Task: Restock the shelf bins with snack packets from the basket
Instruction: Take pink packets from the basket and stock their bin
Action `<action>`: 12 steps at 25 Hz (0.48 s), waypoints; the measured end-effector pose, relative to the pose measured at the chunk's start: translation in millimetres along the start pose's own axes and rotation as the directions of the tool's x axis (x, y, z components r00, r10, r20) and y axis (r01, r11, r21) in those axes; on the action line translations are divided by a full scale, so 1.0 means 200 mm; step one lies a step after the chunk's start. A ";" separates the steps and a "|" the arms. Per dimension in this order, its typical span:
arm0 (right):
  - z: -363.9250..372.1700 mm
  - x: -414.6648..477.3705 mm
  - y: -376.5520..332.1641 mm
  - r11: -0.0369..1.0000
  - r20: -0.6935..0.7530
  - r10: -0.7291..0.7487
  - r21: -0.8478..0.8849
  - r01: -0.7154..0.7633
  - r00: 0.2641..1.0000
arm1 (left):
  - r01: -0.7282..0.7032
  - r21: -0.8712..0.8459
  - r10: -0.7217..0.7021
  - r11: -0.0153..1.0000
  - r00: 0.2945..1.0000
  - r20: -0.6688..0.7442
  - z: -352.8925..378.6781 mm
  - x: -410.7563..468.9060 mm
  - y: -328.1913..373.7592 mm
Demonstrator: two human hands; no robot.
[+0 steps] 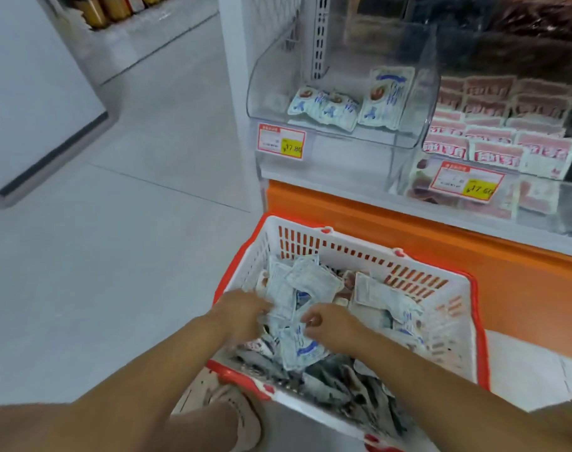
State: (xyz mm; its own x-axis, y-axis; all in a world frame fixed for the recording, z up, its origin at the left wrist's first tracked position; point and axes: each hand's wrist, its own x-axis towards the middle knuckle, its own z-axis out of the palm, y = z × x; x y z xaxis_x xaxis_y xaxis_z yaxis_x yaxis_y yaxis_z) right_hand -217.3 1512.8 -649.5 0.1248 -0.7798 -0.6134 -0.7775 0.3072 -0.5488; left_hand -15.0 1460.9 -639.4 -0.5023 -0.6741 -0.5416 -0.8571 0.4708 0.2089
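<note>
White plastic basket [457, 321] with an orange rim, set on the floor against the orange base of the shelf, near corner cut off by the forearms. Heaped inside: snack packets [314, 278], white with blue print, the lower layers in shadow and too dark to read. Smeared by motion blur, left hand [242, 313], fingertips lost among the heap; gripping or loose, cannot tell. Just beside it, right hand [333, 324], fingers curled, thumb pressed to the top edge of a single packet [299, 352], pinching it. Up on the shelf, clear bin [278, 86] holding only a few matching packets [323, 107], one propped upright against the right wall, the others lying flat. Below its front, price tag [281, 141], small print unreadable. Further right, second bin [430, 76] packed with red-and-white packs [493, 151], far side cut off by the frame edge. Half hidden under the left forearm, light shoe [242, 415].
</note>
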 end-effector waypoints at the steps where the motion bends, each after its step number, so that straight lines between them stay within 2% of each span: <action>1: 0.09 0.02 -0.01 1.000 -0.072 -0.020 -0.007 0.020 0.997 | -0.010 -0.018 0.008 1.000 0.996 -0.092 0.00 -0.01 -0.02; 2: 0.17 0.03 -0.04 0.999 -0.117 -0.051 -0.024 0.048 0.992 | -0.007 -0.089 -0.007 0.996 0.987 -0.162 -0.01 -0.03 -0.03; 4: 0.28 0.05 -0.08 0.992 -0.115 -0.114 -0.058 0.108 0.987 | -0.002 -0.236 -0.056 0.972 0.970 -0.238 -0.03 -0.06 -0.07; 7: 0.38 0.11 -0.14 0.986 -0.111 -0.159 -0.069 0.152 0.981 | 0.039 -0.278 -0.103 0.960 0.970 -0.222 -0.04 -0.11 -0.13; 10: 0.45 0.18 -0.19 0.989 -0.156 -0.113 -0.117 0.095 0.981 | 0.078 -0.343 -0.154 0.936 0.967 -0.202 -0.01 -0.13 -0.15; 12: 0.47 0.21 -0.20 0.995 -0.169 -0.080 -0.068 0.070 0.982 | 0.088 -0.390 -0.174 0.916 0.966 -0.190 0.01 -0.15 -0.16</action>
State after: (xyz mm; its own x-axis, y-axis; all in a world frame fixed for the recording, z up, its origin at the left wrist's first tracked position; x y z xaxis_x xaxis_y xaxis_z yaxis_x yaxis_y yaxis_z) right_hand -123.4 1520.2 -707.2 0.0807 -0.8831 -0.4621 -0.8068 0.2144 -0.5506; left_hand 27.0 1467.0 -631.0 -0.3578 -0.8413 -0.4052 -0.8746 0.1498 0.4612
